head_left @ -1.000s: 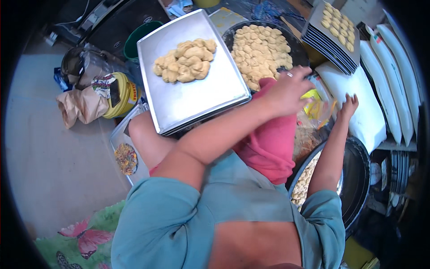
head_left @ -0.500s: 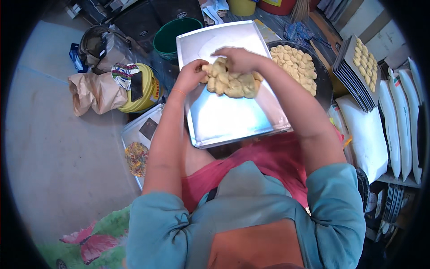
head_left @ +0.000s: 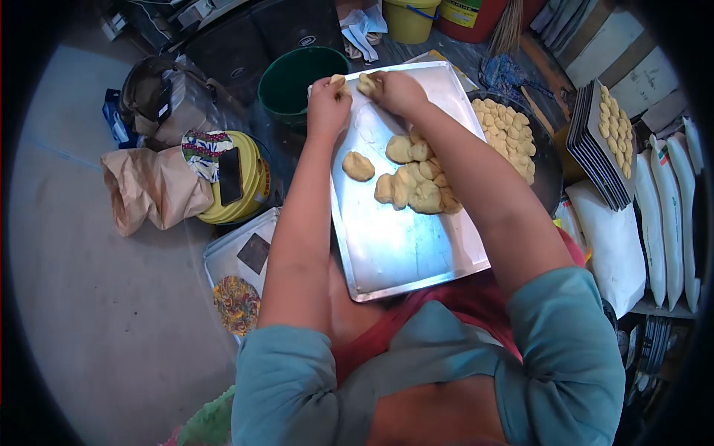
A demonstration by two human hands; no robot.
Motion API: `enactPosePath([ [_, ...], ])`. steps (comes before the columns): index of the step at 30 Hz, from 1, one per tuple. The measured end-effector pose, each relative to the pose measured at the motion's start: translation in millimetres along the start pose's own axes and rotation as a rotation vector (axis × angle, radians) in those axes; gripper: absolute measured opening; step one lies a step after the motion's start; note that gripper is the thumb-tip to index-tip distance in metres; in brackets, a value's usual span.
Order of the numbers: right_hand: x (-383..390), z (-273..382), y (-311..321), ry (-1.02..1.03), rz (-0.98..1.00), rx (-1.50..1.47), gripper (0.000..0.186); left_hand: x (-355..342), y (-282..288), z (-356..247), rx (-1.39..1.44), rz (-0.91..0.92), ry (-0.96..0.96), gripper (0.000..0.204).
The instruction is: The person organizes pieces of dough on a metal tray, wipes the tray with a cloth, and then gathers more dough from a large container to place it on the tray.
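Observation:
A shiny metal baking tray (head_left: 401,256) rests over my lap. At its far left corner my left hand (head_left: 329,111) is closed on a small piece of pale yellow dough (head_left: 339,82). Just beside it, over the far edge, my right hand (head_left: 398,93) pinches another dough piece (head_left: 365,84). One rounded dough piece (head_left: 358,166) lies alone near the tray's left side. To its right sits a lumpy cluster of dough pieces (head_left: 422,192), partly hidden by my right forearm.
A dark round basin (head_left: 549,175) holding many dough pieces (head_left: 506,134) stands right of the tray. Farther right are stacked trays topped with dough (head_left: 613,137) and white sacks (head_left: 613,245). A green bucket (head_left: 297,82) and a yellow lidded bucket (head_left: 253,178) stand left.
Both hands have moved from the dough cluster to the tray's far left corner, each with a piece. A single piece now lies apart on the left. The view has shifted slightly.

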State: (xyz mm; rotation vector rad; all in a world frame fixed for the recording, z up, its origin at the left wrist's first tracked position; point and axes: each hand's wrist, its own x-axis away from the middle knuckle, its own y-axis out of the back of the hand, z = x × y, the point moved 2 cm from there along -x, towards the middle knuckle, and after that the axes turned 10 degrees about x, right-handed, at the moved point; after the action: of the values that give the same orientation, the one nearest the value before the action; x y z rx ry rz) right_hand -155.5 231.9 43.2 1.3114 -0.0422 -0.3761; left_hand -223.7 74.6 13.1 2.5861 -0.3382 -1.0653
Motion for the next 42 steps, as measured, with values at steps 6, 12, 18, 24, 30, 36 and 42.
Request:
enactPosePath([
  [6,24,-7,23,0.185,0.281,0.020,0.053,-1,11,5,-0.092,0.224,0.229,0.023],
  [12,52,-20,31,0.398,0.465,-0.129,0.049,-7,5,2,-0.158,0.194,0.191,0.026],
  [18,-15,-61,11,-0.042,-0.031,-0.259,0.041,4,-21,-2,-0.279,-0.049,-0.035,0.021],
  [24,24,-47,38,0.097,-0.029,-0.027,0.042,-2,-9,9,-0.201,0.228,0.195,0.023],
  [30,44,-81,44,0.192,0.405,-0.495,0.018,2,-33,-19,-0.433,0.427,-0.121,0.036],
  [36,6,-105,14,0.024,-0.086,-0.344,0.034,-3,-52,-26,-0.469,0.354,-0.195,0.037],
  [42,1,-107,16,-0.044,0.040,-0.318,0.038,-20,-65,-32,-0.491,0.487,-0.207,0.036],
])
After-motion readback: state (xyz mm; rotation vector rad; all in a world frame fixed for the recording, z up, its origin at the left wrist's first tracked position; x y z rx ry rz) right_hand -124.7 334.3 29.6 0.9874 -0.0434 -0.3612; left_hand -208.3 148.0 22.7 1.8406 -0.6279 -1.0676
